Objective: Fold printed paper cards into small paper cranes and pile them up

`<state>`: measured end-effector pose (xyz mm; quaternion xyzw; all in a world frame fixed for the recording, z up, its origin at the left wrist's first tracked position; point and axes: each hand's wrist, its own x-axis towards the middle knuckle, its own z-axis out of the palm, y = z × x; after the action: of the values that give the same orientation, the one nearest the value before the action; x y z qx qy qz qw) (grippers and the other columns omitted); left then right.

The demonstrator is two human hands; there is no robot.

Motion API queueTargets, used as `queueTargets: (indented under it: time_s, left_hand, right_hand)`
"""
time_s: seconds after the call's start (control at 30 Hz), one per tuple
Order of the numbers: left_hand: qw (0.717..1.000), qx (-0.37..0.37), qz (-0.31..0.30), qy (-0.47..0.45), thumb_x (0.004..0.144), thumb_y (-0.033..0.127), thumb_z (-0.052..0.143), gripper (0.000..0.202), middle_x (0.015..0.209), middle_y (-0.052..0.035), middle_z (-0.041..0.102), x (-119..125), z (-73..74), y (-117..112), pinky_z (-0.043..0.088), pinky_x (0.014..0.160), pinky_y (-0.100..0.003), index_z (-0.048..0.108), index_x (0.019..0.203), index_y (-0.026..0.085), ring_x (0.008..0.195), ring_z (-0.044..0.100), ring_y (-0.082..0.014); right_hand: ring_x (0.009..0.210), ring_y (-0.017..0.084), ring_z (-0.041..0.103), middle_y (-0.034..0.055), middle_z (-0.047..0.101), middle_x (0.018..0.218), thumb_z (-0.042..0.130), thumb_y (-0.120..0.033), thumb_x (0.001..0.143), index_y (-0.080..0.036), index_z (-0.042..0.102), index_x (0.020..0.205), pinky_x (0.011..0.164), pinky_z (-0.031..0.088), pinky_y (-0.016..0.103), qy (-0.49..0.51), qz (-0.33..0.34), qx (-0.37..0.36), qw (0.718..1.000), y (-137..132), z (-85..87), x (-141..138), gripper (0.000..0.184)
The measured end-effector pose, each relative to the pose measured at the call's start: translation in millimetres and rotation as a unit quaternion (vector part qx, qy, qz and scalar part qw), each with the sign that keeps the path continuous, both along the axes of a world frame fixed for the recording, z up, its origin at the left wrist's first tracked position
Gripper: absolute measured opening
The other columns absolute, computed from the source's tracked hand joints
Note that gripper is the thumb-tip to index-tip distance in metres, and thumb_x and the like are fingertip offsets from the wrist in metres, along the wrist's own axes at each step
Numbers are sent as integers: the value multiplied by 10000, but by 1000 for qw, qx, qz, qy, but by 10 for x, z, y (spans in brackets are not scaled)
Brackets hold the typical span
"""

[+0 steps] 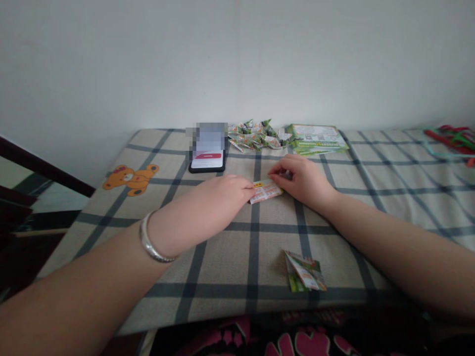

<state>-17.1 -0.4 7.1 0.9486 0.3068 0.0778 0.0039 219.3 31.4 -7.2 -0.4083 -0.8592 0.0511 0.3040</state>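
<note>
Paper slip (267,192): right in the middle of the frame, low and flattish over the cloth, printed side up, yellow patch at its upper left corner.
Left hand (230,190): fingertips drawn together in a pinch on the slip's left end, pretty much no gap. The thumb's mostly hidden, so can't tell how hard it's pinching.
Right hand (302,178): fingers curled, thumb and index closed at the slip's upper right edge, small gap behind the tips.
Step in hand: my read is folding, or at least lining up edges for a crease. Can't see a finished crease.
Next move: imo it calls for keeping one end pinned while the other hand brings an edge over and presses it flat.
Folded piece (304,271): loose at lower centre-right, panels partly sprung open, apart from both hands.
Folded pile (260,138): upper centre, a jumble of pointy bits.
Flat sheets (321,137): stacked just right of the pile, upper right of centre.
Phone (208,160): left of the pile, screen lit.
Bear picture (130,179): left side, on the checked tablecloth (222,257).
Red-green bundle (451,141): far upper right, too blurred to name.
In the way: nothing between the hands except the slip; fingers cover its ends, though.
</note>
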Motion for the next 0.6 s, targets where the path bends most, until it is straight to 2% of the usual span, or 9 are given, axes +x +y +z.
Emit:
queueTargets:
  time_s: [0.1,0.17,0.23,0.33,0.4,0.47,0.6]
  left_hand:
    - [1000,8,5,16,911,76,441,391,1255,-74,632,15,16,-50,483,995,-343,609,1247,187,1105,618,-188]
    - [999,-1,9,33,887,74,456,382,1224,-74,639,34,35,-64,489,980,-337,624,1214,178,1087,623,-191]
    - [999,-7,17,49,870,70,453,361,1163,-77,654,53,54,-75,494,971,-349,643,1163,164,1056,631,-200]
    - [998,5,29,52,869,84,446,330,1133,-95,659,56,79,-107,497,969,-362,639,1132,134,1050,632,-213]
    - [997,28,14,65,861,116,490,303,1158,-110,654,38,101,-133,453,1039,-386,630,1130,114,1162,585,-249]
    - [996,54,-9,76,844,128,519,292,1139,-114,669,16,131,-154,398,1095,-423,638,1109,106,1310,473,-310]
    - [995,33,-33,85,829,117,511,307,1181,-90,677,-1,182,-169,338,1137,-425,629,1111,148,1287,511,-269]
  right_hand:
    - [770,164,605,39,707,810,630,-162,857,-172,699,847,743,455,300,17,67,47,996,-31,28,22,71]
    - [823,175,623,52,718,859,620,-218,890,-174,711,886,776,474,315,-22,162,48,985,-69,46,26,101]
    - [903,183,636,53,732,943,582,-256,930,-193,723,982,812,489,319,-66,217,51,973,-114,54,22,163]
    - [1016,183,634,54,724,1106,534,-253,962,-197,707,1096,881,495,322,-102,237,49,965,-172,53,9,226]
    - [1038,178,633,57,722,1126,525,-260,968,-197,705,1111,891,498,318,-107,237,48,965,-190,52,6,238]
    - [1034,172,634,62,724,1117,522,-263,969,-198,709,1109,883,503,311,-110,234,45,965,-196,55,6,241]
    - [1045,186,631,76,713,1157,501,-261,977,-197,705,1139,882,510,326,-135,222,42,965,-205,78,-5,269]
